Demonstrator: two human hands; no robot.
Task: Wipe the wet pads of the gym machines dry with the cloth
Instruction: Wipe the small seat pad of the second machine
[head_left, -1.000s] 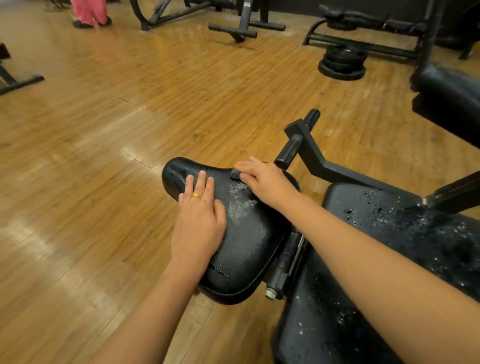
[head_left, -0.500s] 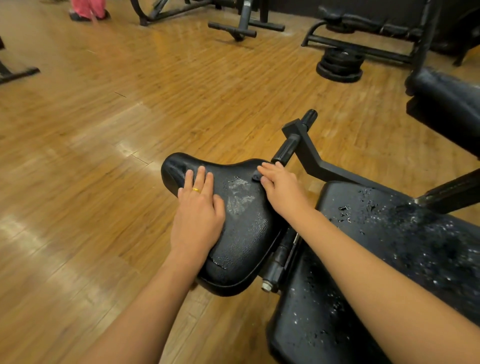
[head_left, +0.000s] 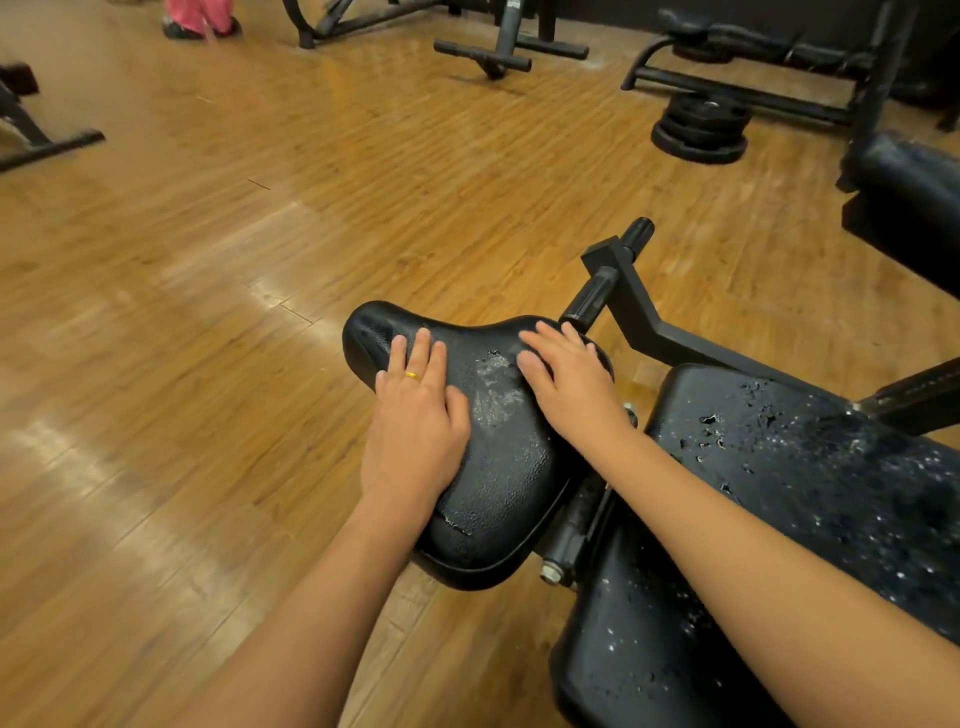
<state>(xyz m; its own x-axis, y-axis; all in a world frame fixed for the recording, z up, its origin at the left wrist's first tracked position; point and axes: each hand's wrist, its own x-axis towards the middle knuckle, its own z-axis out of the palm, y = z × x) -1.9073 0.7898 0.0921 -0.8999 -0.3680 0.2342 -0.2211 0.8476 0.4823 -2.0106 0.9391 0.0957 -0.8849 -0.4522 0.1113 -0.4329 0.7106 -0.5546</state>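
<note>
Seat pad (head_left: 509, 467), black and beaded with water, lies at centre frame. My left hand (head_left: 415, 415) rests on its nine o'clock side and my right hand (head_left: 571, 384) at one o'clock, both flat, uncurled.

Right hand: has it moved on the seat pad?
Yes. The right hand slid rightward, away from the whitish wet patch, toward the handle grip.

Brown wood floor (head_left: 208, 322), shiny light patches. Black machine frames (head_left: 501, 49) far back. Round weights (head_left: 698, 132) stacked on floor. Dark wall (head_left: 613, 6) behind.
</note>
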